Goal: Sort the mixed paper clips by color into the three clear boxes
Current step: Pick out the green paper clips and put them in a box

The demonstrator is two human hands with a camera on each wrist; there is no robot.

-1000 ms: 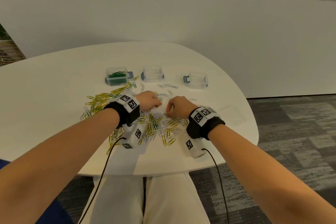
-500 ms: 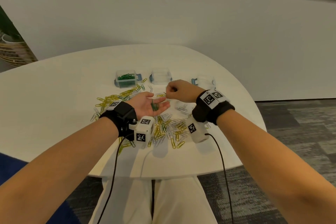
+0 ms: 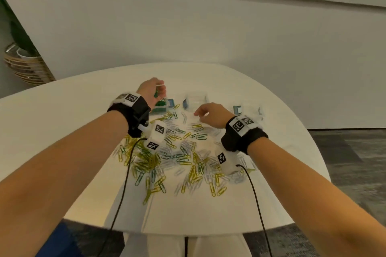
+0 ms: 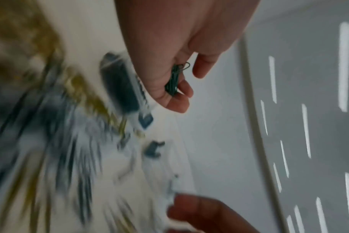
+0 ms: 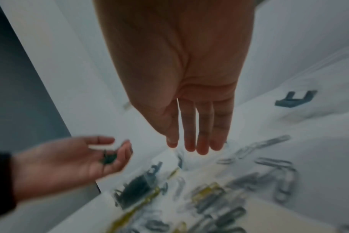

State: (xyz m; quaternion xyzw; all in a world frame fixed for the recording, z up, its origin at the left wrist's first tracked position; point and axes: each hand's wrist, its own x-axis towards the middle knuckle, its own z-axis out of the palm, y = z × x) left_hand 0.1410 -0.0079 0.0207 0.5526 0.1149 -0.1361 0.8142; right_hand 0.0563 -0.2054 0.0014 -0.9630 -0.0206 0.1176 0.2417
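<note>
Far left we see our left hand (image 3: 150, 89) raised above the leftmost clear box (image 3: 160, 106), fingers loosely cupped around a small bundle of thin green wire clips (image 4: 174, 79); that box, with blue latches, already contains green clips. Nearer us, the mixed paper clips (image 3: 177, 156), glossy yellow, green and white loops, lie scattered over the smooth white round table (image 3: 62, 123). The middle box (image 3: 195, 100) looks empty, though blur leaves us unsure. Our right hand (image 3: 211, 115) hovers low over the clips, fingers straight and together, holding nothing. The rightmost box (image 3: 249, 110) sits beyond it, contents hidden
</note>
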